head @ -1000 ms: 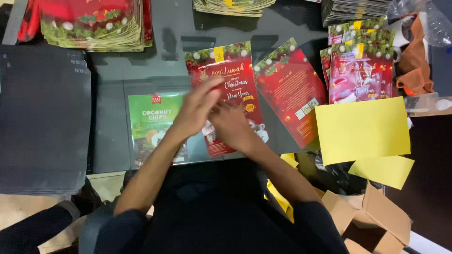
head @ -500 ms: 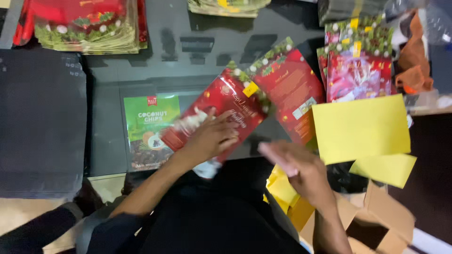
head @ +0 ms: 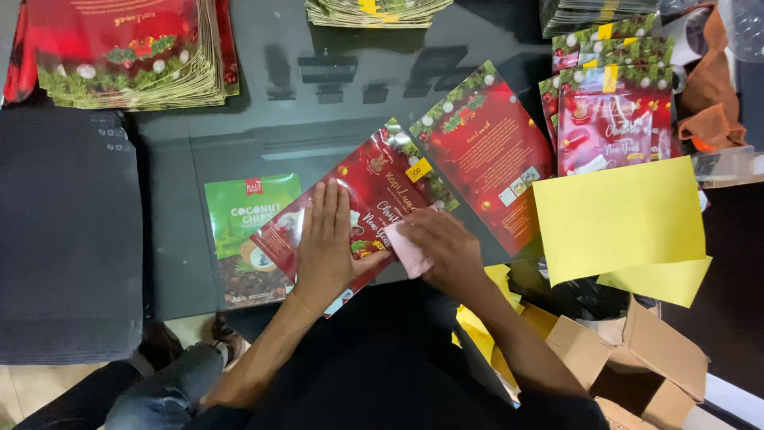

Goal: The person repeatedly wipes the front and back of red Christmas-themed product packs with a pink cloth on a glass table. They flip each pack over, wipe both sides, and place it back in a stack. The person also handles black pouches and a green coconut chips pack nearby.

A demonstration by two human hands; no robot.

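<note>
— Head view: left hand (head: 328, 243) pressed flat on the red pouch (head: 362, 195), right hand (head: 446, 251) pinching a pink slip (head: 407, 248) at its lower edge.
— Best kept pinned flat, slip squared first.
— Looks glossy, festive, lying tilted on the desk (head: 239, 119), overlapping a green pouch (head: 243, 223).

Red festive pouch (head: 374, 191): flat, tilted diagonally, centre of frame, overlapping green pouch's right edge. Small pink label (head: 407, 248): lying on red pouch's lower right edge, just below centre.
</note>
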